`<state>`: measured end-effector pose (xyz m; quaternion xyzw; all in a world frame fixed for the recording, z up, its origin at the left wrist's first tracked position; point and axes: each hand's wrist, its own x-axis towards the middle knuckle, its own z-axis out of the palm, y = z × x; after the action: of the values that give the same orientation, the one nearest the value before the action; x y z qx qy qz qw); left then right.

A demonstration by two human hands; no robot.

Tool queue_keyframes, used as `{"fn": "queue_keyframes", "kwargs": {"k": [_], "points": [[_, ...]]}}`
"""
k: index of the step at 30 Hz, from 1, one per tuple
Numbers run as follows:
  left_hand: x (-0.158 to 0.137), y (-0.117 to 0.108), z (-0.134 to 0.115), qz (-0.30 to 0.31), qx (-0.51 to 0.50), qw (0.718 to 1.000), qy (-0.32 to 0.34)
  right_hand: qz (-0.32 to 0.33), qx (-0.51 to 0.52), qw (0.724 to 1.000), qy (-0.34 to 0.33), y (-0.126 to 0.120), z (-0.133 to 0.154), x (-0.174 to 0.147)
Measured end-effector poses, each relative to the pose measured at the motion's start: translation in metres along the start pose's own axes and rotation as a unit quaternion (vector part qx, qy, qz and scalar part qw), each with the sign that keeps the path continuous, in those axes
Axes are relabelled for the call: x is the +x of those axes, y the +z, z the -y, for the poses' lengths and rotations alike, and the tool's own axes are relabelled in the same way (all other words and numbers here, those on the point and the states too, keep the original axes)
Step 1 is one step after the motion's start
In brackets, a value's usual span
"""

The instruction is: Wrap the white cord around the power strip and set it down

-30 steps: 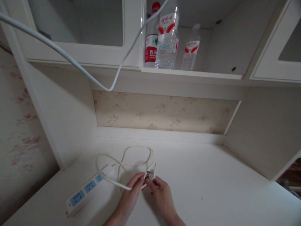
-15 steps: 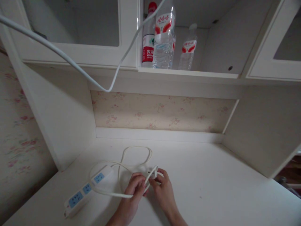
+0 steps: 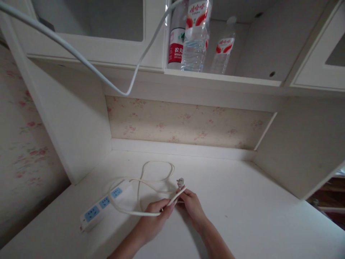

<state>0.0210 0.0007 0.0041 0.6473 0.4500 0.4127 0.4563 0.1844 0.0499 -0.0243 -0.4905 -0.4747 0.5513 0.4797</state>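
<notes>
My left hand [image 3: 157, 217] is closed around the white power cord [image 3: 134, 213], which runs between thumb and fingers. Close on its right, my right hand [image 3: 192, 205] pinches the cord just below the plug [image 3: 180, 182]. The plug's prongs stick up and to the left above the fingertips. Some of the cord between the hands is hidden by my fingers. Loose loops of cord lie on the desk beyond my hands. To the left lies the white power strip [image 3: 101, 205] with blue socket faces, joined to this cord.
Plastic water bottles [image 3: 195, 46] stand on the shelf above the white desk [image 3: 242, 223]. A thick white cable [image 3: 88, 70] hangs across the upper left, close to the camera. Cabinet side panels [image 3: 299, 144] bound the desk left and right.
The plug, earlier low between my hands and partly covered by cord, now stands up above my right fingers. The whole view has shifted slightly.
</notes>
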Motion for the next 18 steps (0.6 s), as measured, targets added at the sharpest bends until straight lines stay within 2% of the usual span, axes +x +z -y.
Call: {"fn": "queue_keyframes", "kwargs": {"k": [4,7,11,14,17,18], "points": [[-0.005,-0.002,-0.005,0.006,0.017,1.0,0.006,-0.03,-0.147,0.988,-0.047,-0.012,0.002,0.0],[-0.006,-0.002,-0.008,-0.025,-0.01,0.999,0.021,-0.021,-0.27,0.958,-0.099,-0.019,0.003,0.001],[-0.004,-0.001,-0.002,-0.047,-0.021,0.998,0.021,-0.035,-0.379,0.918,-0.114,-0.017,0.008,-0.002],[-0.002,-0.002,0.005,-0.053,-0.034,0.998,0.028,-0.009,-0.395,0.908,-0.138,-0.016,0.015,-0.007],[-0.001,-0.008,0.01,-0.093,-0.085,0.991,0.045,0.062,-0.349,0.923,-0.152,-0.025,0.022,-0.008],[-0.001,-0.01,0.011,-0.114,-0.111,0.986,0.043,0.066,-0.332,0.93,-0.143,-0.029,0.026,-0.009]]}}
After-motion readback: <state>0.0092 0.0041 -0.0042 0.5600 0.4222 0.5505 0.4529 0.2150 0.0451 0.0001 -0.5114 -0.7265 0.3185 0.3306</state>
